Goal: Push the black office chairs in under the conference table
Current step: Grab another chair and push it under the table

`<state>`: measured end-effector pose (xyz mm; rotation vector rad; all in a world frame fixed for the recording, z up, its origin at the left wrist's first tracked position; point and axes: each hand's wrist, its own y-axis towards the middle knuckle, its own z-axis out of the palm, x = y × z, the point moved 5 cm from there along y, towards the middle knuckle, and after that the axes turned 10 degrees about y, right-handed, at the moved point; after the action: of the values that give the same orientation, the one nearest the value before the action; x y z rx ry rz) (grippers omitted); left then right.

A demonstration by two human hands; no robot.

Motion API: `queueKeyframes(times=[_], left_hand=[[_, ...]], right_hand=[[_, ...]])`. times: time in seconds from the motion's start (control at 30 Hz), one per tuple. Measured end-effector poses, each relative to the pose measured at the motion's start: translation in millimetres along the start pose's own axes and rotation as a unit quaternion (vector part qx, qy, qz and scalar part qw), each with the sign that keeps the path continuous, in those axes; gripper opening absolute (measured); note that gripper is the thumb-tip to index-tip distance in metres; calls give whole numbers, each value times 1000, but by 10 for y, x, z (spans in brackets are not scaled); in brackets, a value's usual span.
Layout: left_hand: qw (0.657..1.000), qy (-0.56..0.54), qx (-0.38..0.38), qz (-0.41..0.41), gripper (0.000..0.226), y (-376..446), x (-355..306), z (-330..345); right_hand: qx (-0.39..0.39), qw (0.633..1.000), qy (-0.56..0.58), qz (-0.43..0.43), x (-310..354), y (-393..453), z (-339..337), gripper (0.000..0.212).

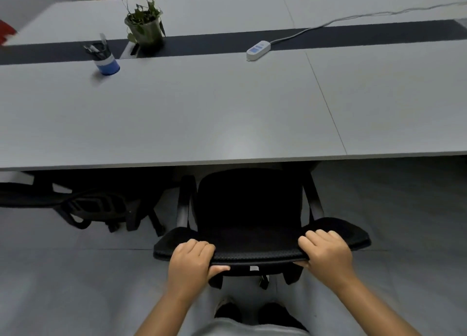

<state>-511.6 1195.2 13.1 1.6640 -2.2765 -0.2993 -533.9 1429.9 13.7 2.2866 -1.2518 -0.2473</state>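
A black mesh office chair stands right in front of me, its seat partly under the near edge of the grey conference table. My left hand grips the top of the chair's backrest on the left, fingers curled over it and thumb beneath. My right hand grips the same top edge on the right. A second black chair sits to the left, its backrest close to the table edge.
On the table stand a blue pen cup, a potted plant and a white power strip with its cable running right. More chairs show beyond the far side. Grey floor lies around my feet.
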Motion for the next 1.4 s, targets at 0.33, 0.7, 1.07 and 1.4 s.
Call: queueKeyframes(times=[0.33,0.7,1.07,1.4], left_hand=[[999,32,-19,10,79,235,43,-57],[998,28,-41,35,79,898,250,238],[997,8,-68,39,81,1691,303,535],[998,7,-29,52,79,1742,364,662]], right_hand=[[-2,1000,11,-19,-139,175,61,63],[68,997,-22,28,-521,682,377,53],[114,992,-27,38,-1045,1271,579,50],[61,998,-18,20,-1100,1263,647,53]])
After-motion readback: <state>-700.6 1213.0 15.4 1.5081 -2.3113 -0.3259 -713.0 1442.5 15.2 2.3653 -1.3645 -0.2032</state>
